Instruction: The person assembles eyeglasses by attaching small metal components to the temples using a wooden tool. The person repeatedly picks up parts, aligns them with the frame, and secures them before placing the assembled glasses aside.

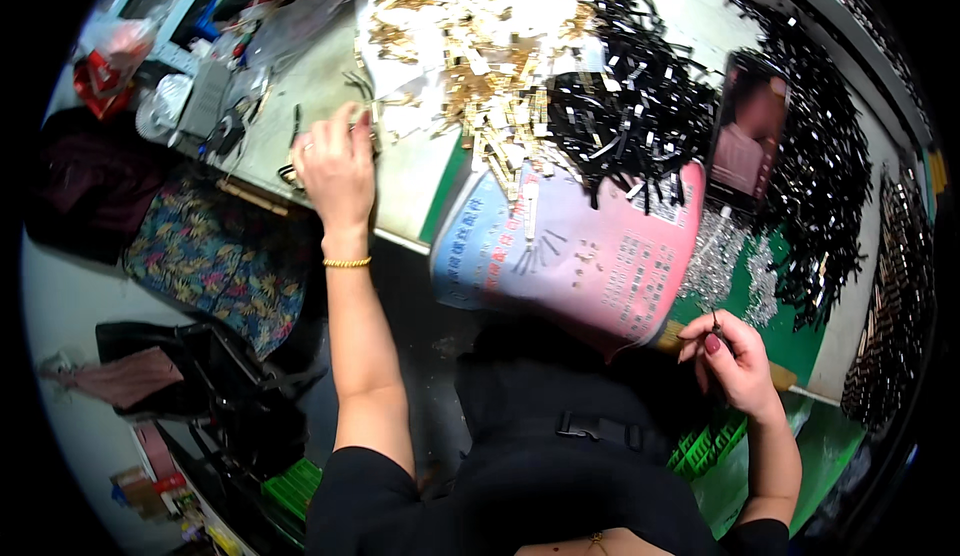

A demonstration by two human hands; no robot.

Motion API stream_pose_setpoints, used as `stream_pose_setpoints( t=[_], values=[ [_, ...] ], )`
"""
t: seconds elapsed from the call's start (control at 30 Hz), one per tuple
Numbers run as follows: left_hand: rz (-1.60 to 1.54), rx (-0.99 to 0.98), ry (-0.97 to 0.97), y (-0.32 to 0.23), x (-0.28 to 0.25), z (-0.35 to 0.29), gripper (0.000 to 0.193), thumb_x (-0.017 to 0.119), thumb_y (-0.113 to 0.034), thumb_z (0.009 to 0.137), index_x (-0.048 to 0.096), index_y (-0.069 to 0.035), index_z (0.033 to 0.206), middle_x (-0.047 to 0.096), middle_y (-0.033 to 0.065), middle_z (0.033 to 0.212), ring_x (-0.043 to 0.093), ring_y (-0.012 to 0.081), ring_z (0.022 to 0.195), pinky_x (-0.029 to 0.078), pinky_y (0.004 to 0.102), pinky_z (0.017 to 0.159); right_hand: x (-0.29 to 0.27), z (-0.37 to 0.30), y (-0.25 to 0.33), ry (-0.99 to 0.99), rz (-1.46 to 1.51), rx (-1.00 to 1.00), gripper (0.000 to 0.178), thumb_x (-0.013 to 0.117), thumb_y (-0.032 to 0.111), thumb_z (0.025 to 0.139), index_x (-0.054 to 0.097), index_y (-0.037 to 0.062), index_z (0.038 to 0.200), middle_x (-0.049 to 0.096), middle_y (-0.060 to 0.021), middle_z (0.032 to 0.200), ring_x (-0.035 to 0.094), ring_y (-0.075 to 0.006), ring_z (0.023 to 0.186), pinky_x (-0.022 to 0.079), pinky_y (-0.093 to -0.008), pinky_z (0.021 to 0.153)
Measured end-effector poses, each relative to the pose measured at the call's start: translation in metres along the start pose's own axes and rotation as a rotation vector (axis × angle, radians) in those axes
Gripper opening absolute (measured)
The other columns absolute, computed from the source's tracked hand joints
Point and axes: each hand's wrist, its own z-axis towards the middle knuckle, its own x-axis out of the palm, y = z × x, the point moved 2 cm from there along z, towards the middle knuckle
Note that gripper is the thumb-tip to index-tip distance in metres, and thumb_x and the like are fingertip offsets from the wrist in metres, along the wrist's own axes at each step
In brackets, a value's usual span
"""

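Observation:
My left hand [340, 171] reaches to the left part of the table, its fingers bent down beside several short dark strips [291, 173]. What lies under those fingertips is hidden. At the table's front edge, my right hand [735, 361] is closed, thumb against fingers, around a thin dark piece too small to name. Between my hands lies a pink and blue printed plastic sheet [580, 256], hanging over the front edge. Beyond it spread a pile of narrow gold metallic pieces [480, 66] and a heap of shiny black strips [630, 106].
A phone [745, 141] stands on the right, in front of more black strips [825, 156]. Small silver bits [715, 256] lie on a green mat [800, 341]. Tools and a grey box [207, 99] fill the left end. Floral cloth [215, 246] hangs at left; a green crate [708, 446] is below.

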Motion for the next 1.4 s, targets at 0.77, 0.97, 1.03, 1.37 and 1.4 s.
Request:
stream_pose_setpoints(
  t=[0.77, 0.97, 1.03, 1.37, 1.4],
  values=[
    [-0.513, 0.012, 0.527, -0.191, -0.042, -0.045, 0.016, 0.06, -0.016, 0.101, 0.058, 0.0, 0.098, 0.065, 0.0148, 0.09, 0.063, 0.0249, 0.078, 0.048, 0.0358, 0.071, -0.078, -0.076, 0.023, -0.62, -0.816, -0.274, 0.015, 0.061, 0.018, 0.094, 0.064, 0.0045, 0.098, 0.065, -0.0133, 0.09, 0.065, -0.0317, 0.074, 0.053, -0.0413, 0.066],
    [-0.79, -0.015, 0.39, -0.179, -0.079, -0.041, 0.014, 0.065, -0.008, 0.099, 0.069, 0.003, 0.107, 0.065, 0.0038, 0.092, 0.058, 0.0086, 0.079, 0.048, 0.0236, 0.072, -0.141, -0.083, 0.029, -0.858, -1.16, 0.032, 0.022, 0.061, 0.025, 0.094, 0.061, 0.0025, 0.093, 0.066, -0.0172, 0.083, 0.066, -0.0389, 0.08, 0.051, -0.0493, 0.07],
    [-0.811, 0.068, 0.518, -0.189, -0.064, -0.049, 0.014, 0.066, -0.008, 0.098, 0.069, 0.002, 0.107, 0.064, 0.0038, 0.092, 0.058, 0.0087, 0.08, 0.048, 0.0233, 0.072, -0.143, -0.071, 0.032, -0.832, -1.129, 0.087, 0.026, 0.062, 0.028, 0.093, 0.061, 0.002, 0.093, 0.068, -0.0176, 0.083, 0.067, -0.0384, 0.08, 0.052, -0.0491, 0.071],
    [-1.328, -0.137, 0.481, -0.183, -0.012, -0.083, 0.019, 0.05, -0.011, 0.108, 0.061, 0.002, 0.117, 0.062, 0.0033, 0.101, 0.046, 0.0046, 0.069, 0.038, 0.0189, 0.061, -0.166, -0.014, 0.023, -0.752, -1.178, 0.118, 0.038, 0.058, 0.035, 0.088, 0.064, -0.0027, 0.084, 0.068, -0.0239, 0.08, 0.07, -0.0407, 0.081, 0.056, -0.0494, 0.075],
    [-1.378, -0.141, 0.438, -0.186, -0.016, -0.082, 0.021, 0.049, -0.011, 0.108, 0.059, 0.002, 0.122, 0.064, 0.0041, 0.104, 0.046, 0.0042, 0.067, 0.037, 0.0183, 0.06, -0.169, -0.017, 0.021, -0.825, -1.172, 0.051, 0.04, 0.057, 0.037, 0.088, 0.064, -0.0023, 0.085, 0.067, -0.0229, 0.077, 0.069, -0.0409, 0.077, 0.055, -0.0489, 0.073]
  ],
)
